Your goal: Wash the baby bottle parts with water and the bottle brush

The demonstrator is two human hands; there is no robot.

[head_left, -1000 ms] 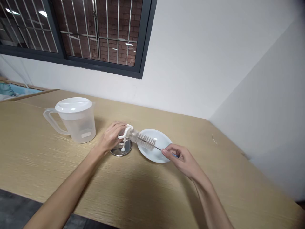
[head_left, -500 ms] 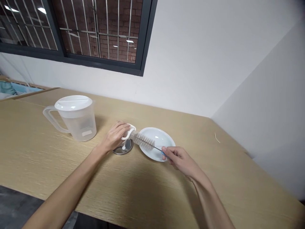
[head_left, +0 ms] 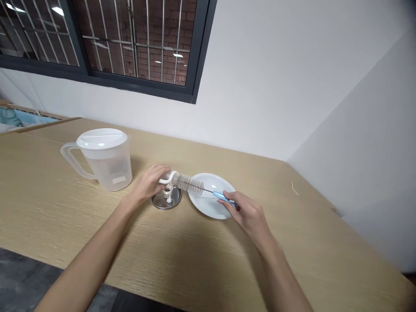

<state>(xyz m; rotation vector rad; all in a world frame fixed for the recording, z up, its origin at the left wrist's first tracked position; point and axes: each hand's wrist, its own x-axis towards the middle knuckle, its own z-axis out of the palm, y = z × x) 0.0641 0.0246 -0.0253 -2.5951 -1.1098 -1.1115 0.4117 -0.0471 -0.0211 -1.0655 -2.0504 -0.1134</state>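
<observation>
Pinching the light blue handle (head_left: 221,196) of a brush, the right hand (head_left: 250,212) has its thumb and fingers together; the left hand (head_left: 148,182) curls over a clear vessel with a white looped grip (head_left: 165,180). The brush's pale bristles (head_left: 192,184) reach the vessel's mouth, above the gap between a metal dish (head_left: 159,202) on the left and a white plate (head_left: 210,211) on the right. The brush looks light, its wire stem thin and likely to flex, its bristles soft and springy; the blue handle offers the firmest hold. The vessel seems light, smooth and perhaps slippery if wet, best held round its body or by the loop; whether it is glass or plastic I cannot tell. The plate's rim lies close under the stem and could chip if knocked. A pitcher (head_left: 112,169) bounds the far left. More room opens right of the plate, towards a pale strip (head_left: 294,188), and towards the table's (head_left: 146,260) near edge.
</observation>
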